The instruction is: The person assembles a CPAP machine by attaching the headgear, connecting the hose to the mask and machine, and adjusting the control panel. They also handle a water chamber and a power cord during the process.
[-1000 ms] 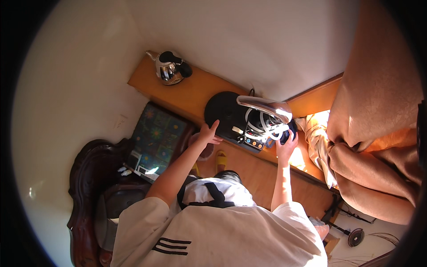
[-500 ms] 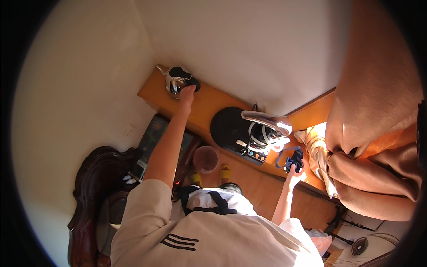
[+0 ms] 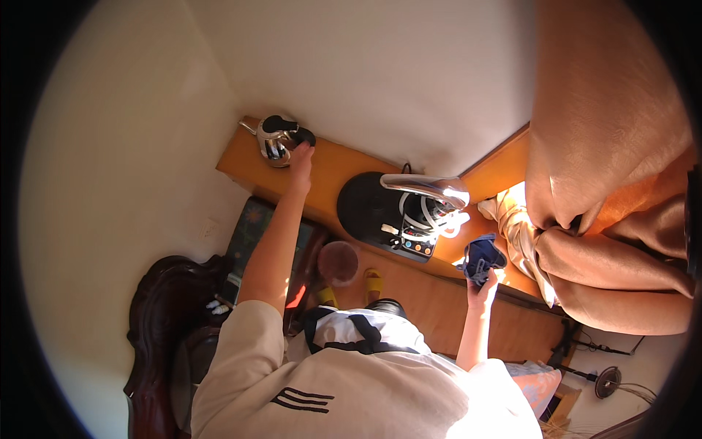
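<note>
At the far left end of the wooden ledge stands a shiny metal kettle (image 3: 273, 152) with a black lid and black handle, its spout pointing left. My left hand (image 3: 301, 162) reaches out to it and is closed at the handle; the fingertips are partly hidden. On the right, my right hand (image 3: 481, 291) grips a dark blue cloth item (image 3: 484, 256) with thin pale cords. It is held up in front of the ledge, and its exact kind is unclear. Between my hands, a black round-ended appliance base (image 3: 369, 212) carries a coiled white cable (image 3: 420, 219).
The wooden ledge (image 3: 329, 175) runs along the wall. Heavy brown curtains (image 3: 607, 271) hang at the right. A carved dark wood chair (image 3: 157, 314) is at lower left, beside a dark patterned tabletop (image 3: 248, 234). A reddish round bin (image 3: 338, 263) stands near my feet.
The blue cloth item has turned and spread wider in my right hand, and its hanging loop no longer shows. My left hand stays at the kettle. The whole view has shifted slightly.
</note>
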Demonstrator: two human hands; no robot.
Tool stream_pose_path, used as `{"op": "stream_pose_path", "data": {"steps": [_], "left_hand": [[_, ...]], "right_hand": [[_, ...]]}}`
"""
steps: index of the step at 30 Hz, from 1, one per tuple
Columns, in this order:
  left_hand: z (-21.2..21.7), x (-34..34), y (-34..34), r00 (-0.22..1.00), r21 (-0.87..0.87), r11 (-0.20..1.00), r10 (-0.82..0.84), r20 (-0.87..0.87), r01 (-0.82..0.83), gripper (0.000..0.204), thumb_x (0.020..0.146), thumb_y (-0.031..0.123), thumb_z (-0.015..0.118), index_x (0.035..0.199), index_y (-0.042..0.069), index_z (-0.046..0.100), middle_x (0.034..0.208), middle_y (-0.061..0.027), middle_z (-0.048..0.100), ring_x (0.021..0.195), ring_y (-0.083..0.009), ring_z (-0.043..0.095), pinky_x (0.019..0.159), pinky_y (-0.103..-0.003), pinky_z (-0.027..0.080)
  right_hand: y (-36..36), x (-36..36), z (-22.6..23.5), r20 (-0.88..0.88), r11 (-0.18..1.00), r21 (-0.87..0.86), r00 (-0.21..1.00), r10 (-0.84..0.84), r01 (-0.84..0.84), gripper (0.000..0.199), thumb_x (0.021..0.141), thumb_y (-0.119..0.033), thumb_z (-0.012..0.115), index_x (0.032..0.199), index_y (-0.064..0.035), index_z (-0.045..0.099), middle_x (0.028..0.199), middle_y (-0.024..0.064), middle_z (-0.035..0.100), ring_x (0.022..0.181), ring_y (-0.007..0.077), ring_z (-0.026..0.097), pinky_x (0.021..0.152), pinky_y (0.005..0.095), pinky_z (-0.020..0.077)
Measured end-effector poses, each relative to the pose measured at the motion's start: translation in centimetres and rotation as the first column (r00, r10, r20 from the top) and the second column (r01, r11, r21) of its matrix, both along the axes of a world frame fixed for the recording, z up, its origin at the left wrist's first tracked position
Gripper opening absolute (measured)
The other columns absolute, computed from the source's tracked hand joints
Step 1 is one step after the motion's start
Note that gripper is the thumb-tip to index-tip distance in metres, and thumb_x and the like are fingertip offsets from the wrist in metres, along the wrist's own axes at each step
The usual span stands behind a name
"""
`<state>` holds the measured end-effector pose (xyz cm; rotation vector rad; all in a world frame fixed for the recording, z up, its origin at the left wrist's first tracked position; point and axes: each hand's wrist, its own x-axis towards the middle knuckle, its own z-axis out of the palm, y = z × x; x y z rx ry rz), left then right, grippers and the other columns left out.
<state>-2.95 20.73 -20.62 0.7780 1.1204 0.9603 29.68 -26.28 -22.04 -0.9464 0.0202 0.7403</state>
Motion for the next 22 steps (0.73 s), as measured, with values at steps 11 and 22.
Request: {"op": "stream_pose_path", "data": {"steps": [11, 22], "left_hand": [[1.2, -0.6, 1.1, 0.999, -0.011, 1.000, -0.022, -0.027, 0.022, 0.039, 0.084, 0.045, 0.069, 0.106, 0.017, 0.052, 0.119, 0.0005, 0.048, 0.117, -0.0180, 0.042, 0.103, -0.048, 0.027], [3.2, -11.4, -6.8, 0.880, 0.281, 0.958, 0.186, -0.436, -0.063, 0.035, 0.089, 0.045, 0.065, 0.087, 0.011, 0.059, 0.070, -0.0002, 0.058, 0.071, -0.0108, 0.056, 0.067, -0.031, 0.044]], "right_hand": [[0.5, -3.7, 1.9, -0.243, 0.996, -0.063, 0.967, -0.078, 0.065, 0.041, 0.083, -0.022, 0.064, 0.122, -0.0118, 0.053, 0.116, 0.0065, 0.060, 0.102, 0.0244, 0.062, 0.082, 0.0439, 0.0570], [0.9, -3.6, 8.0, 0.194, 0.942, 0.014, 0.925, 0.327, -0.336, 0.069, 0.082, -0.035, 0.069, 0.138, -0.0055, 0.041, 0.127, 0.0139, 0.058, 0.109, 0.0278, 0.062, 0.091, 0.0441, 0.0545]]}}
